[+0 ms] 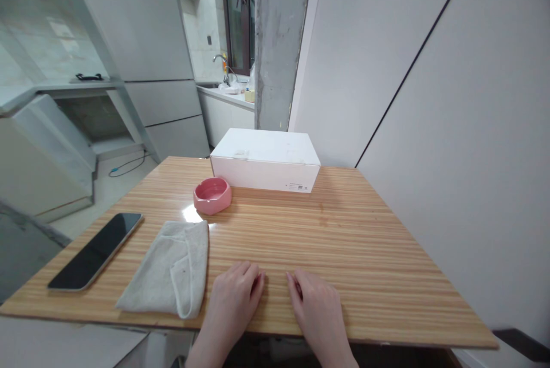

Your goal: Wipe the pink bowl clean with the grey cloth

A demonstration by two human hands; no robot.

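My left hand rests on the wooden table near its front edge, fingers curled under and nothing visible in it. Just to its left lies a folded grey cloth, apart from the hand. My right hand rests a short gap to the right, likewise loosely closed with no object showing. The fingertips of both hands are partly hidden beneath the knuckles. Farther back, a pink ashtray-like bowl sits beyond the cloth.
A white closed box stands at the far side of the table. A black-screened phone lies at the left edge. A white wall runs along the right side. Behind are a fridge and a sink tap.
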